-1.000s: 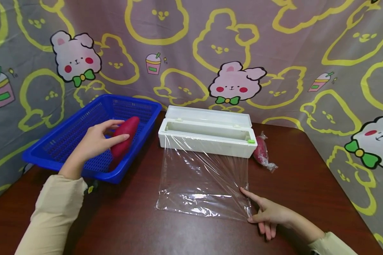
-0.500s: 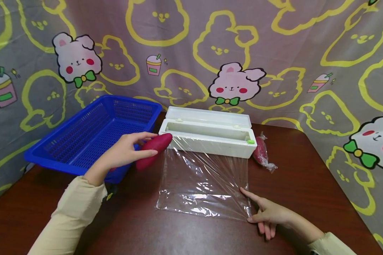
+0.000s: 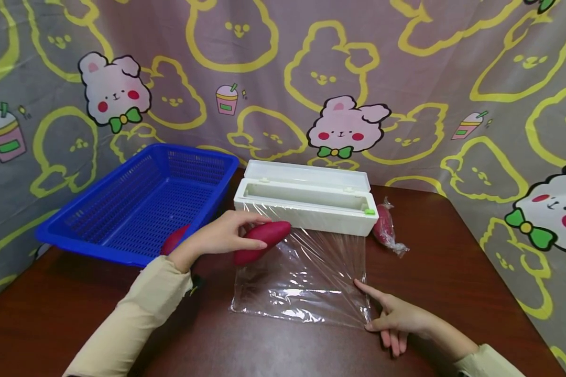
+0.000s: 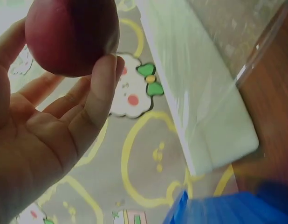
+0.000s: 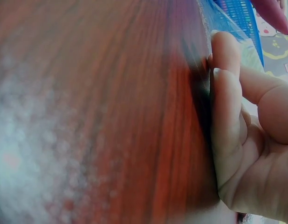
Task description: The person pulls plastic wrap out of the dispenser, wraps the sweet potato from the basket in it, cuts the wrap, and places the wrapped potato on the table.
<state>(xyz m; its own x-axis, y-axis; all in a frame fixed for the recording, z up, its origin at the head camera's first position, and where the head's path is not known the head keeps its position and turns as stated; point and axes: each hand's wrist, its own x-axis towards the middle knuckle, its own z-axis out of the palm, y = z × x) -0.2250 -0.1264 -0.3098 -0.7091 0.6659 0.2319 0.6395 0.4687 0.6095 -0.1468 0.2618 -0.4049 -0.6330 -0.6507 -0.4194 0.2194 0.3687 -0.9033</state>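
In the head view, a sweet potato [image 3: 274,234] is in the grip of the left hand [image 3: 221,234], its thumb on the near side and its fingers on the far side. The sweet potato is tilted, its right end higher in the view, and lies over the left part of the film [image 3: 306,275]; whether it touches the film I cannot tell. The left wrist view shows it end-on, between thumb and fingers.

The film stretches toward the person over the table [image 3: 434,256], with creases running to its right edge. There the right hand [image 3: 401,317] touches it, index finger straight and thumb spread apart from it, the other fingers bent below. In the right wrist view, two of its fingers lie close along the table.

The film comes from the white box [image 3: 306,187], whose lid [image 3: 306,174] is tipped back; a green tab [image 3: 369,212] sits at its front right corner. Just beside the box, on the right, lies a wrapped sweet potato [image 3: 384,228], its film ends twisted.

On the left stands a blue basket [image 3: 104,252], with another sweet potato [image 3: 173,241] in its near right corner, partly hidden by the left arm. A patterned curtain [image 3: 264,47] hangs behind.
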